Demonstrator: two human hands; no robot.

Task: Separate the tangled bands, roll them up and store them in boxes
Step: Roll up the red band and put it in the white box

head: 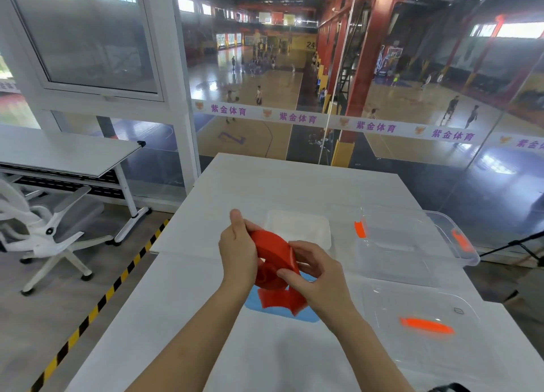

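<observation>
A wide red band [272, 252] is held above the white table [206, 288] between both hands. My left hand [239, 252] grips its upper left part, thumb raised. My right hand [315, 274] pinches the partly rolled coil at the lower right. The band's loose end [279, 300] hangs down onto a light blue band [306, 315] lying flat on the table. A clear plastic box [412, 244] with orange latches stands at the right. A white shallow tray [297, 227] sits behind my hands.
A clear lid [412, 297] with an orange handle lies at the near right. A white office chair [50, 229] and a second table [64, 156] stand to the left. A glass wall runs behind the table. Yellow-black tape marks the floor.
</observation>
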